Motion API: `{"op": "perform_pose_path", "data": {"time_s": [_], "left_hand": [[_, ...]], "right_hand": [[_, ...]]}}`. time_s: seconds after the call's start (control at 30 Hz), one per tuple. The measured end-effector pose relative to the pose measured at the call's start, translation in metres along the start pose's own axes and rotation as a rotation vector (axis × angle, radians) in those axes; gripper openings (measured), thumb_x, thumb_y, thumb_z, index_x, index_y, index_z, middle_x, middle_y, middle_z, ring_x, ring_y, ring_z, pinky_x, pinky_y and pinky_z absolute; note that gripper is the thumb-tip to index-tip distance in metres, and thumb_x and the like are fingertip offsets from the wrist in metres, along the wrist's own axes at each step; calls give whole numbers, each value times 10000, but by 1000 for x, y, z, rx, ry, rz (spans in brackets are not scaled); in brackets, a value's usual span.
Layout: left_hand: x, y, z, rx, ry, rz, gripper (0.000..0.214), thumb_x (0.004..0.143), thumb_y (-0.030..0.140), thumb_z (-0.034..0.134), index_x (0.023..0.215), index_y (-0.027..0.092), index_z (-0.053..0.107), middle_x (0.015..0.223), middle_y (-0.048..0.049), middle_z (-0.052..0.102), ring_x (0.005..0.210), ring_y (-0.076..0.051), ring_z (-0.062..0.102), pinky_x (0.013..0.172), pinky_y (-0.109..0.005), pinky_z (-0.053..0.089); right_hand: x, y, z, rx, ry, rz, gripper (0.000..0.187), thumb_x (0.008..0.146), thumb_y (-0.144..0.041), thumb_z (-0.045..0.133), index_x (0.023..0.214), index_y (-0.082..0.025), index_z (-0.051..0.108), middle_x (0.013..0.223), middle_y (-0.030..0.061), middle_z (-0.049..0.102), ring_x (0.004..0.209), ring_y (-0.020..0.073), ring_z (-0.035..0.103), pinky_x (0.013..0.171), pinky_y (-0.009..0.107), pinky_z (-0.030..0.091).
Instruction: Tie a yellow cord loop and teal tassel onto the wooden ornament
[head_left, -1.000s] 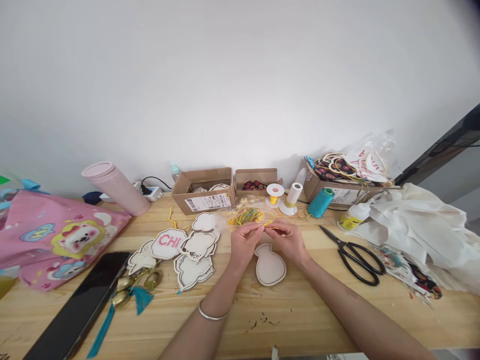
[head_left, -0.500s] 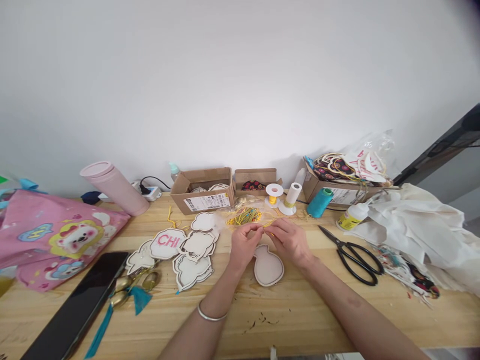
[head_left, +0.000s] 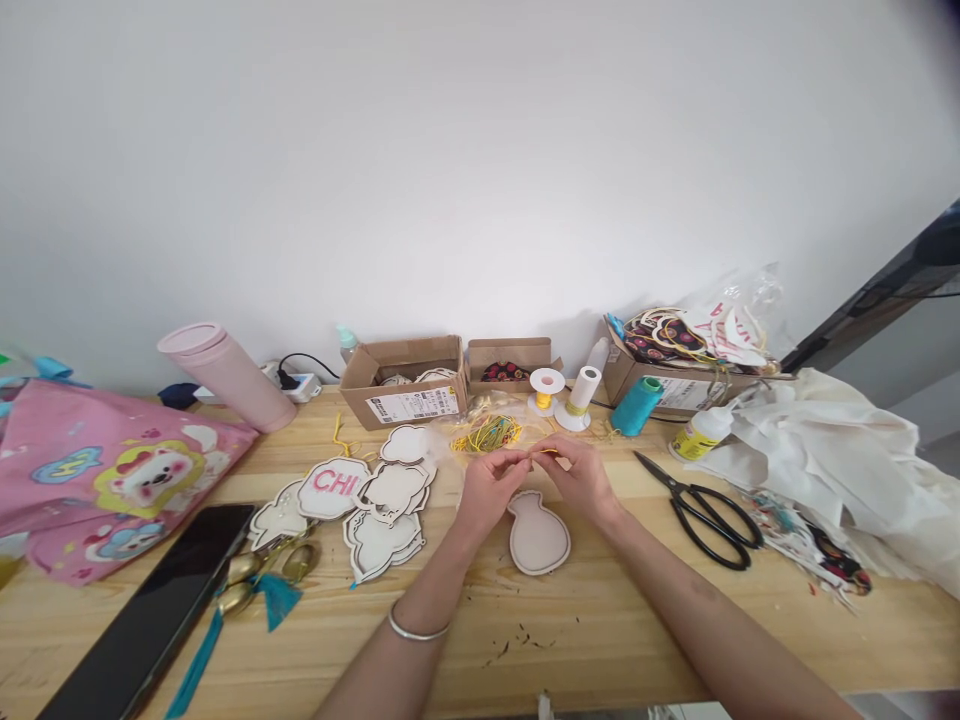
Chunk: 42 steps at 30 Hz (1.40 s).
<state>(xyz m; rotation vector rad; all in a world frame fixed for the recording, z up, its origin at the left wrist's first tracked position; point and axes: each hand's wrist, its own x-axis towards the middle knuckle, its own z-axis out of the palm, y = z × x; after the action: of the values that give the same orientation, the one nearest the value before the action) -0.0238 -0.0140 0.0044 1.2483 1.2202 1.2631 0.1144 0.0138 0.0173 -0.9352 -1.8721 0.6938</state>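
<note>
My left hand (head_left: 491, 487) and my right hand (head_left: 576, 478) meet fingertip to fingertip above the table, both in a pinch. A short length of yellow cord (head_left: 546, 451) shows at the right fingertips; how it runs between the fingers is too small to make out. Just below the hands lies a pale gourd-shaped piece (head_left: 538, 537) with a raised rim, flat on the wood. Behind the fingers, a clear plastic bag holds a tangle of coloured cords (head_left: 489, 434), mostly yellow.
Left are stacked cloud-shaped pieces (head_left: 384, 541), brass bells (head_left: 238, 585), a phone (head_left: 150, 610), a pink bag (head_left: 112, 470) and a tumbler (head_left: 229, 375). Cartons (head_left: 405, 385), spools (head_left: 547, 383) and teal thread (head_left: 637, 405) stand behind. Black scissors (head_left: 701, 510), a glue bottle (head_left: 701, 433) and white cloth (head_left: 832, 440) lie right.
The right hand has turned a little and its fingers have drawn in, with the yellow cord showing more clearly at the tips. The view has shifted slightly.
</note>
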Motion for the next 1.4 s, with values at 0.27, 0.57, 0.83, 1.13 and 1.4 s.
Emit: {"op": "perform_pose_path", "data": {"time_s": [0.27,0.57,0.83,1.13,1.4], "left_hand": [[-1,4,-3,217,18,85,164,712,266,550,774,183,677,780,-26,686,752,-166,610,740,-293,455],[-2,2,-3,378,60,281,142,751,238,530,777,184,659,777,-17,682,762,-150,615,760,-310,472],[1,2,-6,637,167,732,104,777,166,514,775,173,617,750,-22,670,717,-121,603,871,-373,436],[-4,11,-5,711,140,938,101,772,114,512,806,172,587,750,-14,650,757,-114,586,872,-372,439],[-3,4,-4,532,153,732,79,775,170,517,781,184,595,762,-13,643,749,-115,584,902,-369,413]], "right_hand": [[8,4,-11,-207,-99,-277,157,781,-235,528,798,-237,685,738,53,623,704,159,554,611,290,442],[24,-5,-11,220,-290,567,150,660,-283,646,598,-150,618,475,-11,583,418,77,504,425,192,409],[22,-14,-8,714,-180,986,164,672,-185,640,559,-129,537,468,-33,546,375,17,446,356,107,355],[29,-15,-21,1039,-476,1352,133,737,-169,535,624,-129,479,427,-78,397,316,3,312,285,89,232],[16,-6,-18,1222,-465,1232,113,670,-167,609,712,-116,516,557,-38,483,401,7,332,331,94,236]]}}
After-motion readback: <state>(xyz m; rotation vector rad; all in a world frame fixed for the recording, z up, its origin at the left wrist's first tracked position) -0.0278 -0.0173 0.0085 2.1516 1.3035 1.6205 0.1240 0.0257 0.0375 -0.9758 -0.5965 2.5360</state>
